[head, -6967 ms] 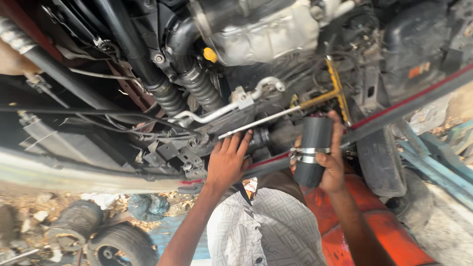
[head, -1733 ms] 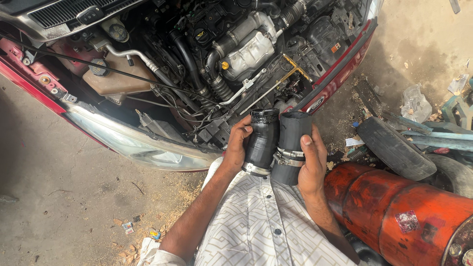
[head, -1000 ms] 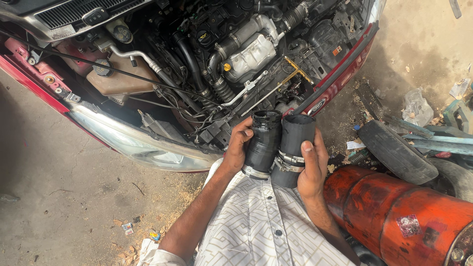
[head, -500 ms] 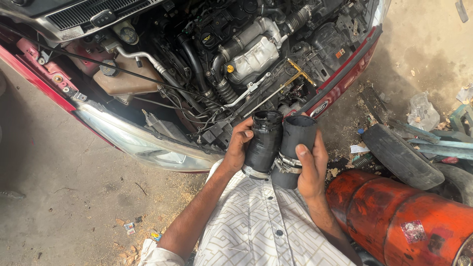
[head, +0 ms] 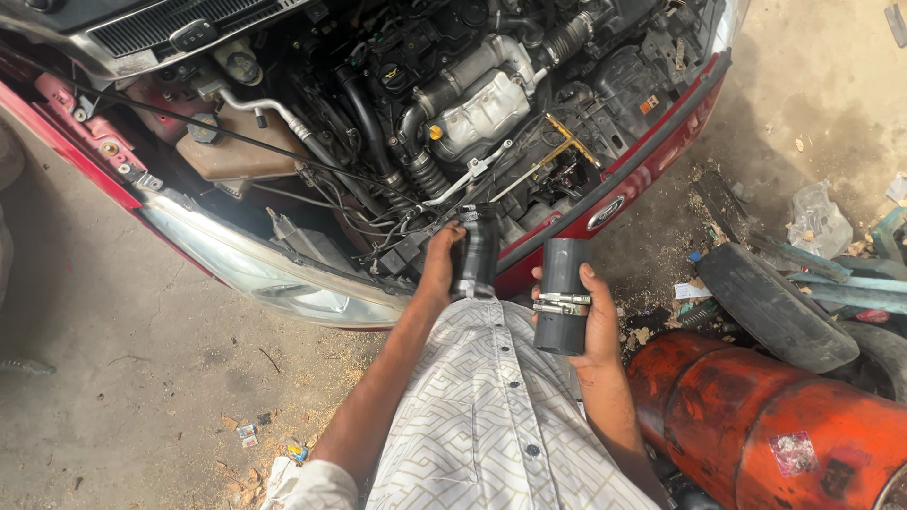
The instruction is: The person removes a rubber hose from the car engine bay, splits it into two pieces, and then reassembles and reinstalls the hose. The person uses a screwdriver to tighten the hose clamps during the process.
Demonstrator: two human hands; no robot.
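My left hand (head: pixel 439 267) grips a black ribbed rubber hose (head: pixel 476 250), held upright just in front of the red car's open engine bay (head: pixel 453 104). My right hand (head: pixel 595 316) holds a dark grey straight hose section (head: pixel 562 283) with a metal clamp (head: pixel 562 303) around its middle. The two hoses are apart, with a gap between them, above my patterned white shirt. The car's red front edge (head: pixel 624 184) runs right behind both hands.
A rusty orange gas cylinder (head: pixel 784 425) lies at my right. A black tyre (head: pixel 770 302) and scrap lie beyond it. A coolant tank (head: pixel 231 151) and metal pipes fill the bay's left side. Dusty concrete floor (head: pixel 142 378) with litter spreads left.
The two hoses were pressed side by side before; now they are separated. My left hand has lifted its hose toward the engine bay, while my right hand has moved right.
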